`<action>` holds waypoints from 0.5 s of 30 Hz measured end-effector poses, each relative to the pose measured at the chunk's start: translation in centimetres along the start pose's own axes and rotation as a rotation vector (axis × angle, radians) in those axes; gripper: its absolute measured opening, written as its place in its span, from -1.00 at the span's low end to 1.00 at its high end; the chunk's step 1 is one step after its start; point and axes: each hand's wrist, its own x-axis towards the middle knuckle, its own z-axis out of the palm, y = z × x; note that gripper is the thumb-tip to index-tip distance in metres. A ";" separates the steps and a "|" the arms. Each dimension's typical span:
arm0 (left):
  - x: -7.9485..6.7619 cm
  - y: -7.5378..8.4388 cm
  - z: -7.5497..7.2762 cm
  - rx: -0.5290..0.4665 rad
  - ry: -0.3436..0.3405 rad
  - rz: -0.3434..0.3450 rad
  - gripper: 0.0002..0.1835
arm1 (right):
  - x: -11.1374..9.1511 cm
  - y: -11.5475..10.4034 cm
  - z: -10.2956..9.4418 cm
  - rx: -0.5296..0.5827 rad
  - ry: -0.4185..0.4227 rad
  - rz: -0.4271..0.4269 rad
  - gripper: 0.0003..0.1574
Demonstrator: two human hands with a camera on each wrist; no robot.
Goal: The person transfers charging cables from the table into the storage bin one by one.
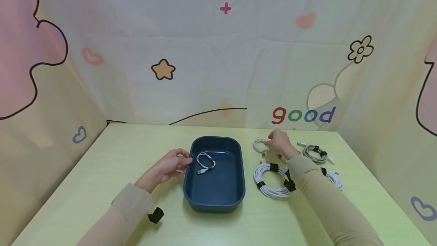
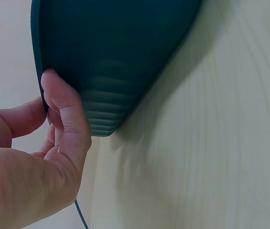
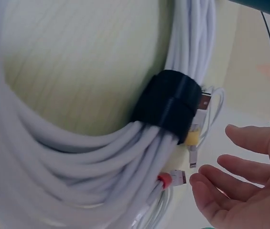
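Note:
My left hand grips the left rim of a dark blue plastic bin, thumb on one side and fingers on the other. Inside the bin lies a small white USB cable, looped. My right hand hovers at the back right over a small coiled white charging cable. In the right wrist view its fingers are spread and hold nothing, close to that cable's yellow tie and a cable end with a red tie. My right hand partly hides the red-tied cable in the head view.
A large white cable coil with black straps lies right of the bin. Farther right are a grey cable coil and another white coil, partly behind my right sleeve. A printed curtain borders the table's back edge.

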 end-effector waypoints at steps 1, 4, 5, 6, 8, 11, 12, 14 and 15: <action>0.0 0.0 0.0 0.001 0.001 0.002 -0.84 | 0.1 0.2 0.1 -0.001 -0.006 -0.004 -0.69; 0.0 0.1 0.0 0.001 0.002 0.005 -0.84 | 0.4 0.6 0.4 -0.008 -0.026 -0.005 -0.50; 0.0 0.1 0.0 0.000 0.002 0.005 -0.84 | 0.4 0.7 0.4 -0.014 -0.037 0.003 -0.42; 0.0 0.0 0.1 -0.001 0.000 0.004 -0.85 | 0.5 0.8 0.5 -0.021 -0.049 0.013 -0.36; 0.1 0.0 0.1 -0.003 -0.001 0.002 -0.85 | 0.5 0.9 0.6 -0.050 -0.062 0.033 -0.35; 0.1 -0.1 0.1 -0.007 0.004 0.000 -0.87 | 0.5 0.8 0.8 -0.090 -0.083 0.055 -0.42; 0.1 -0.1 0.1 -0.006 0.006 0.002 -0.87 | 0.5 0.7 0.8 -0.100 -0.092 0.056 -0.47; 0.1 -0.1 0.1 -0.005 0.008 0.003 -0.87 | 0.4 0.5 0.9 -0.110 -0.111 0.066 -0.56; 0.1 -0.1 0.1 -0.005 0.009 0.003 -0.87 | 0.4 0.4 0.9 -0.112 -0.116 0.070 -0.62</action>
